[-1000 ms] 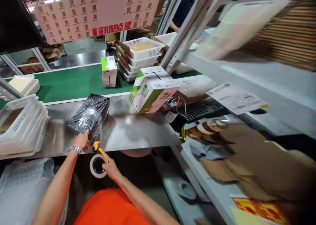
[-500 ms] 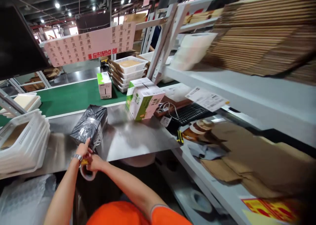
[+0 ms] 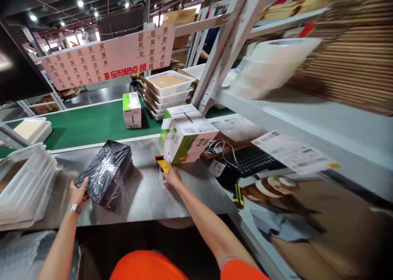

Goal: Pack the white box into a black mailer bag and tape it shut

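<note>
A box-shaped package wrapped in shiny black plastic rests on the metal worktop. My left hand grips its near left corner, thumb on top and the other fingers partly hidden at the side. In my right hand is a yellow tape dispenser, held over the worktop to the right of the package. Just beyond the dispenser stands a white and green carton.
A green conveyor belt runs behind the worktop, carrying a smaller carton and stacked white baskets. More baskets are stacked at left. On the right are a keyboard, a shelf and flat cardboard.
My hands have moved apart: the left to the package's near left corner, the right rightward with the tape dispenser. The package appears slightly turned and shifted toward me.
</note>
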